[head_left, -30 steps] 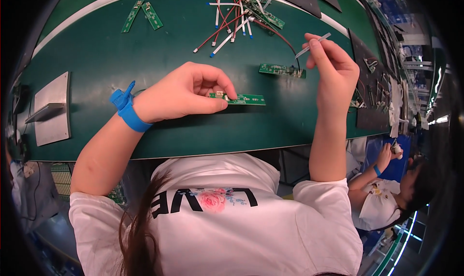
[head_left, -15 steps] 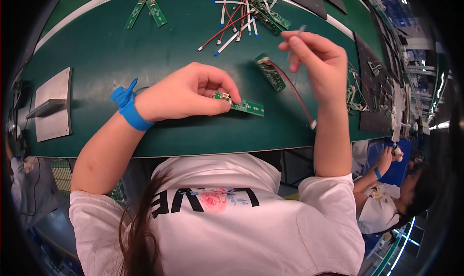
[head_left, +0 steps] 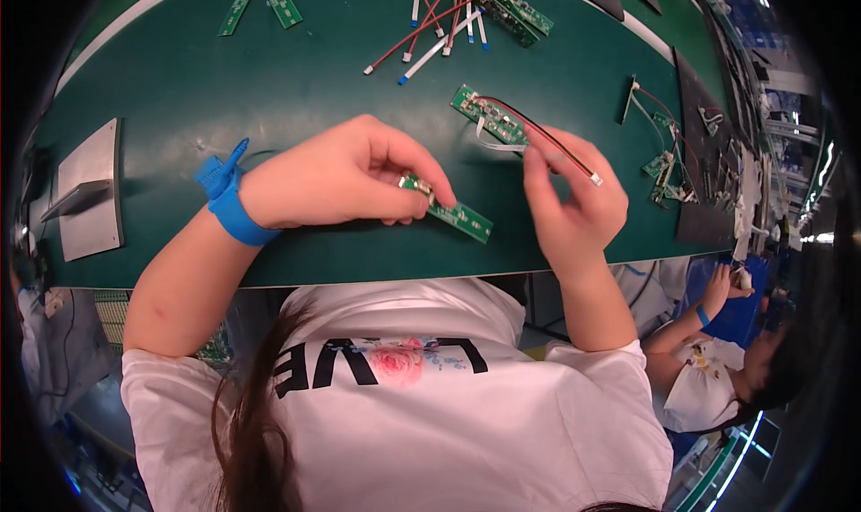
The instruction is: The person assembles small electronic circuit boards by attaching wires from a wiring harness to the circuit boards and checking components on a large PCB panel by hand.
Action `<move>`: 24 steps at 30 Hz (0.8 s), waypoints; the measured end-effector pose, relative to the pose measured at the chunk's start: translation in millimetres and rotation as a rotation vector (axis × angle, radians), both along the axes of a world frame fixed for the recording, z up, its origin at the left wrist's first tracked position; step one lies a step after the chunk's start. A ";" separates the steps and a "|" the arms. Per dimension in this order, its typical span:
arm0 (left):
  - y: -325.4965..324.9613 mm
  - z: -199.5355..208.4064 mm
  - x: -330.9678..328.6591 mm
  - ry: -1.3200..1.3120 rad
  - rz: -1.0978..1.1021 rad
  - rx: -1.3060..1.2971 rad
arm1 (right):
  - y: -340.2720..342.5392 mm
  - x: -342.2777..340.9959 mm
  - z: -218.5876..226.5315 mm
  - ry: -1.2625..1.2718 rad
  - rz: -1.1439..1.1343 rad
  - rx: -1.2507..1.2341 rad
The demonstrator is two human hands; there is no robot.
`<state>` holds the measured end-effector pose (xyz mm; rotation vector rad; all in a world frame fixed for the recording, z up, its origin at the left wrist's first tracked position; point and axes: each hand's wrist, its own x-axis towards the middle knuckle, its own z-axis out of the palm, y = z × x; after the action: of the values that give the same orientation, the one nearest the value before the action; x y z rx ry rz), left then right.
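My left hand (head_left: 354, 176) pinches a small green circuit board (head_left: 466, 222) between thumb and forefinger. A pale connector shows at the board's upper end, beside the fingertips. To the right, my right hand (head_left: 578, 194) is closed on a white ribbon cable (head_left: 496, 144) that curves out from a second, longer green circuit board (head_left: 489, 113). My fingers cover this board's lower right end, so I cannot tell whether they grip the board too. A red-and-black wire lead (head_left: 547, 140) runs from it across my right fingers to a white plug (head_left: 596, 179).
Several boards with ribbon cables and red wires form a pile (head_left: 462, 14) at the back. Two green boards (head_left: 260, 5) lie back left; a metal stand (head_left: 90, 194) is at the left. More wired boards (head_left: 665, 167) lie right, by a black mat (head_left: 704, 153). Another person (head_left: 708, 360) works beyond.
My right hand has come down and turned, bringing the ribbon cable toward the longer board. The wire lead now lies over my fingers. The left hand's board has tilted, its free end lower.
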<state>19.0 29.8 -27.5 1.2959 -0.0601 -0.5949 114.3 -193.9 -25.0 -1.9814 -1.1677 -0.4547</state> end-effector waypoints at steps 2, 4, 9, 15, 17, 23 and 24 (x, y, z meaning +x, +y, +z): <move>-1.2 -2.7 -0.3 0.009 0.018 -0.020 | -4.7 -1.6 -3.6 -0.131 0.175 -0.076; -1.2 -2.2 -0.4 0.012 0.051 -0.037 | -0.7 -2.6 -5.4 -0.206 0.336 -0.160; -0.4 -4.9 -1.3 -0.004 0.058 -0.020 | 19.1 -7.2 -10.6 -0.317 0.300 -0.115; -1.0 2.5 -1.4 -0.004 0.123 -0.028 | 31.5 -4.8 -9.5 -0.465 0.255 -0.125; -1.4 1.4 -2.5 -0.017 0.150 -0.038 | 33.6 -6.5 -8.3 -0.457 0.245 -0.135; 6.3 -2.1 -4.0 -0.036 0.160 -0.006 | 37.2 0.5 32.6 -0.036 0.361 -0.400; 6.4 -1.3 -2.4 -0.044 0.164 0.013 | 36.8 6.5 30.4 -0.001 0.400 -0.339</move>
<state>16.5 36.2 -28.9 1.3127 0.0143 -0.4273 120.9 -157.1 5.4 -1.9485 -1.6826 -0.0516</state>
